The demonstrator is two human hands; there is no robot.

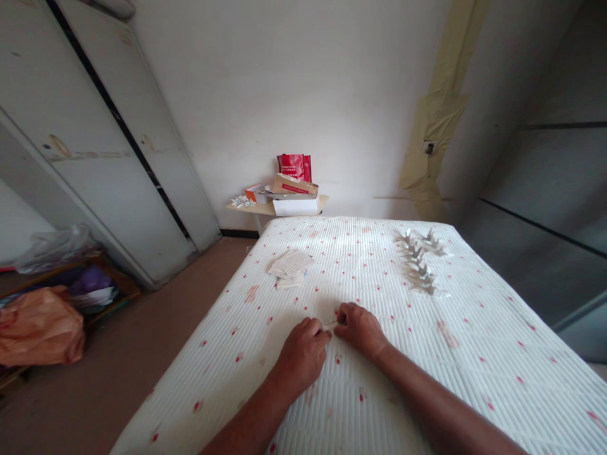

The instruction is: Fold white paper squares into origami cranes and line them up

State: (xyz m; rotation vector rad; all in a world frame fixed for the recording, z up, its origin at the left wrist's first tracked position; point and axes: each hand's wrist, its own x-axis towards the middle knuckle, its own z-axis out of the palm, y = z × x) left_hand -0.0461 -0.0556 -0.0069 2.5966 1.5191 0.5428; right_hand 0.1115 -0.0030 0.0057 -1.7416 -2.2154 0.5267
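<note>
Both hands are close together over the quilted bed surface (360, 246). My left hand (306, 351) is closed, its fingertips pinching one end of a small piece of printed paper (329, 323). On the other end, the fingers of my right hand (358, 328) are curled shut as well. Most of this paper is hidden under the fingers. Beyond my left hand lies a loose stack of printed paper squares (288, 268). Several folded paper figures (417, 265), pale and pointed, stand in a cluster further off to the right.
Against the wall, a small table (232, 206) bears a white box (296, 206), a red bag (294, 167) and a pile of small white items (243, 201). Grey cabinets (114, 158) stand at left. An orange plastic bag (42, 325) rests low on the left.
</note>
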